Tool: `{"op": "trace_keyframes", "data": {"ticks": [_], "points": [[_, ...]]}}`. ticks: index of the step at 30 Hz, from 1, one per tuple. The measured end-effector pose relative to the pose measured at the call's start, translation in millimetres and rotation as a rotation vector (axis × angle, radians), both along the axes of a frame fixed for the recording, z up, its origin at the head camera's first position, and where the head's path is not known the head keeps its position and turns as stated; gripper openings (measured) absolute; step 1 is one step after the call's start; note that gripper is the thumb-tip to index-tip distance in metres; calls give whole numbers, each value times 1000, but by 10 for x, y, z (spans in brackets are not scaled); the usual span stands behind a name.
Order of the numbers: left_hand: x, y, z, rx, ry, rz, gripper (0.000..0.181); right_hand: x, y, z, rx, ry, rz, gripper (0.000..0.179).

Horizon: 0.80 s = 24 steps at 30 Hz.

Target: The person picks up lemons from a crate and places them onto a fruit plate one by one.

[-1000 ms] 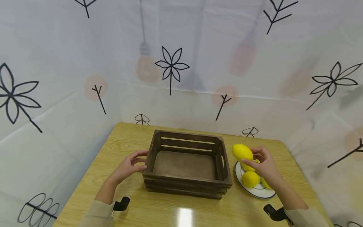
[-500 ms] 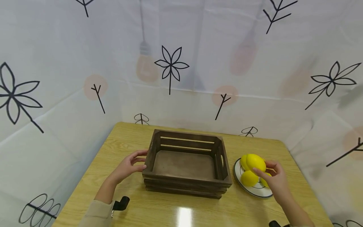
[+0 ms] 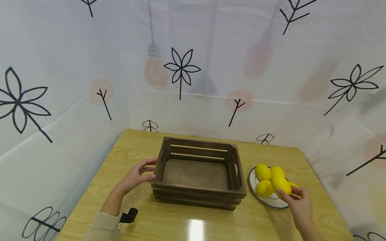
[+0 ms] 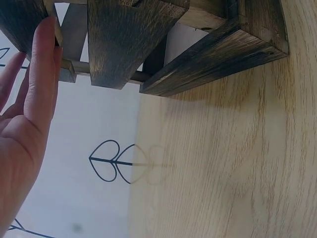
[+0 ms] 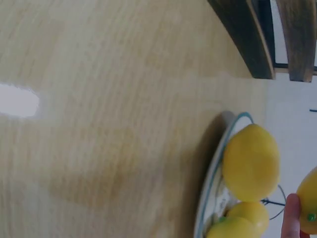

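A yellow lemon [image 3: 281, 185] is pinched by my right hand [image 3: 301, 207], over the right part of a white plate [image 3: 272, 203] with a dark rim. Several more lemons lie on that plate, among them one at its back left [image 3: 263, 172]; the held one partly covers others. In the right wrist view the held lemon [image 5: 308, 198] shows at the right edge beside a fingertip. My left hand [image 3: 135, 177] touches the left end of a brown slatted wooden crate [image 3: 197, 194]. Its fingers [image 4: 42, 79] lie straight along a slat in the left wrist view. Nothing lies in the crate.
Crate and plate stand side by side on a light wooden table [image 3: 169, 221], the plate to the right. White cloth [image 3: 205, 110] with leaf and lamp drawings hangs around the table's back and sides.
My right hand has moved right and towards me with the lemon, from the plate's left side to its right. My left hand and the crate have stayed put.
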State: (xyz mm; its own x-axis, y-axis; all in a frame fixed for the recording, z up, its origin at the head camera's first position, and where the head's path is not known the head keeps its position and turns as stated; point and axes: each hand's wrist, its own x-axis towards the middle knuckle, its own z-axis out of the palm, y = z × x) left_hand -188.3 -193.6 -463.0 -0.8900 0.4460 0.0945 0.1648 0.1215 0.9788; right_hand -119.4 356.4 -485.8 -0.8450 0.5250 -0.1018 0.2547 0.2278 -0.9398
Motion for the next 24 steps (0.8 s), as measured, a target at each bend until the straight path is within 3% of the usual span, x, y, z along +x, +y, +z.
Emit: {"op": "trace_keyframes", "data": {"ticks": [4, 7, 13, 21, 24], "points": [[-1, 0, -2, -2, -1, 3, 57, -45, 98, -272, -70, 1, -64, 57], [-3, 2, -3, -5, -3, 3, 57, -55, 115, -362, -139, -1, -92, 63], [11, 0, 13, -10, -25, 7, 60, 8, -11, -285, -49, -62, -133, 85], [21, 5, 30, -6, -33, 7, 60, 22, -64, -321, 99, -143, -130, 82], [24, 9, 31, -4, -27, 5, 60, 21, -66, -341, 120, -170, -106, 91]]}}
